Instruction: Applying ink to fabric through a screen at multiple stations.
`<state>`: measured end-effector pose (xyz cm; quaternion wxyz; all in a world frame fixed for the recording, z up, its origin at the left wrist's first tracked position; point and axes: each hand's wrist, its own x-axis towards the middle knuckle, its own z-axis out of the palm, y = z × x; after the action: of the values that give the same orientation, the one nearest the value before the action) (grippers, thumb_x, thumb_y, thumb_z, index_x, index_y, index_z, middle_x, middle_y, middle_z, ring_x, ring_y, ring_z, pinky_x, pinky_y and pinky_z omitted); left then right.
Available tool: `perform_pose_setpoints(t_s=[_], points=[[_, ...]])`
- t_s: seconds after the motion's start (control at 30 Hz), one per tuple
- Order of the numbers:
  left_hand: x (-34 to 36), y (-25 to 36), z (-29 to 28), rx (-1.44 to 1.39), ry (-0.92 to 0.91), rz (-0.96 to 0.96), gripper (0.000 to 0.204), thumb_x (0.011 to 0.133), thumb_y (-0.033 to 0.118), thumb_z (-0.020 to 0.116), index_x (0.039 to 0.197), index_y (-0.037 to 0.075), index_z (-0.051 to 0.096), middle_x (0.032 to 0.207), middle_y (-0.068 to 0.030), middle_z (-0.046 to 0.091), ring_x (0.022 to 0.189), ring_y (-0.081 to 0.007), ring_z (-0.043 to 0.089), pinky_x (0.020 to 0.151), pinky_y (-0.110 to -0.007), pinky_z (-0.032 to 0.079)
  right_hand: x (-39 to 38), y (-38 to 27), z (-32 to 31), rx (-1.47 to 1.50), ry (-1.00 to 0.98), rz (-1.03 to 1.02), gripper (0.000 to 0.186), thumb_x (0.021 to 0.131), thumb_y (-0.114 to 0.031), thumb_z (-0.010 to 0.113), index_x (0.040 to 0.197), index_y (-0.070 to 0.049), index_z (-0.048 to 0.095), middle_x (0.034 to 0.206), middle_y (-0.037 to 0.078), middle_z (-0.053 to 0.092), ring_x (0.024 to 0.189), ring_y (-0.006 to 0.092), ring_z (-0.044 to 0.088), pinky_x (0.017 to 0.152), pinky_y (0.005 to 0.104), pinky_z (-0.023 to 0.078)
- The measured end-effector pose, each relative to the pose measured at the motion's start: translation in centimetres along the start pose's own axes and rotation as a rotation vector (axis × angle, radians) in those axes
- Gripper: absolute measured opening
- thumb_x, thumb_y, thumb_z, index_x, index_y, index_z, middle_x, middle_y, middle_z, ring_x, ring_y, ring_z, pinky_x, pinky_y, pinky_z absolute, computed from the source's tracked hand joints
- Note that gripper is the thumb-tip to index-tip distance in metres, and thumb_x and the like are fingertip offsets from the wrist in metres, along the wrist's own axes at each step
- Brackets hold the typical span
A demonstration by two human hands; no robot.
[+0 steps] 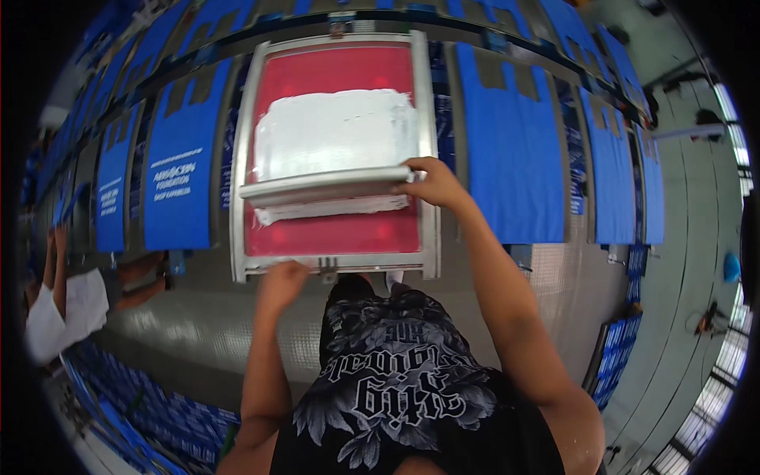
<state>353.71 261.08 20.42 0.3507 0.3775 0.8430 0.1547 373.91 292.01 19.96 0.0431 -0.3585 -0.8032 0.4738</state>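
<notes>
A screen-printing frame [431, 119] with red mesh [334, 63] lies in front of me, bearing a broad patch of white ink [332, 127]. My right hand [427, 180] grips the right end of a long metal squeegee [324, 184], which lies crosswise over the lower part of the ink; the squeegee's left end is unheld. My left hand [285, 281] is closed at the frame's near edge, left of a small metal bracket [328, 273]; whatever its fingers hold is hidden.
Blue fabric panels [511, 150] lie in rows on both sides and beyond the frame, some printed white. Another person in a white shirt [75, 309] works at the left. Stacked blue items [146, 396] sit lower left and right. The floor [673, 198] shows at the right.
</notes>
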Motion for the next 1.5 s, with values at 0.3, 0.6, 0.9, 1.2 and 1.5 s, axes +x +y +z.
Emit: perform_pose_setpoints(t_s=[0.3,0.6,0.9,1.2,1.5], points=[[9.4,-9.1,-7.3,-0.559,0.430,-0.150,0.059,0.094,0.041,0.048,0.130,-0.006,0.044,0.127,-0.0157,0.052,0.115,-0.0234,0.049,0.097,-0.029,0.036,3.5,2.4,2.7,0.606,0.109,0.126,0.040,0.065,-0.020,0.077,0.096,0.003,0.067,0.081,0.008,0.066,0.072,0.0144,0.059,0.065,0.0275,0.045],[6.2,8.7,6.7,-0.719,0.332,-0.012,0.051,0.096,0.034,0.047,0.130,-0.004,0.044,0.125,-0.0149,0.053,0.114,-0.0178,0.047,0.097,-0.029,0.035,-10.7,10.7,-16.8,0.554,0.267,0.236,0.033,0.064,-0.012,0.074,0.093,0.002,0.067,0.086,0.008,0.065,0.081,0.0166,0.059,0.077,0.0289,0.044],[7.6,23.5,19.6,-0.729,0.328,0.099,0.042,0.094,0.026,0.052,0.126,-0.001,0.050,0.110,-0.0128,0.062,0.100,-0.0166,0.056,0.089,-0.028,0.041,-15.7,23.9,-29.1,0.554,0.299,0.222,0.030,0.062,-0.008,0.074,0.090,0.002,0.068,0.081,0.006,0.064,0.078,0.0153,0.058,0.077,0.0283,0.043],[8.2,26.7,20.6,-0.644,0.357,-0.113,0.049,0.092,0.034,0.055,0.127,0.002,0.050,0.118,-0.0132,0.059,0.109,-0.0202,0.054,0.093,-0.030,0.039,-12.9,29.3,-31.4,0.500,0.207,0.243,0.042,0.061,-0.017,0.078,0.097,0.003,0.067,0.084,0.008,0.065,0.083,0.0183,0.059,0.081,0.0307,0.042],[9.6,25.6,21.1,-0.769,0.305,-0.049,0.051,0.092,0.036,0.055,0.129,0.001,0.049,0.115,-0.0108,0.060,0.103,-0.0137,0.053,0.090,-0.026,0.039,-12.8,29.9,-30.1,0.568,0.168,0.190,0.038,0.065,-0.016,0.078,0.097,0.001,0.068,0.085,0.007,0.065,0.084,0.0157,0.058,0.083,0.0287,0.040]])
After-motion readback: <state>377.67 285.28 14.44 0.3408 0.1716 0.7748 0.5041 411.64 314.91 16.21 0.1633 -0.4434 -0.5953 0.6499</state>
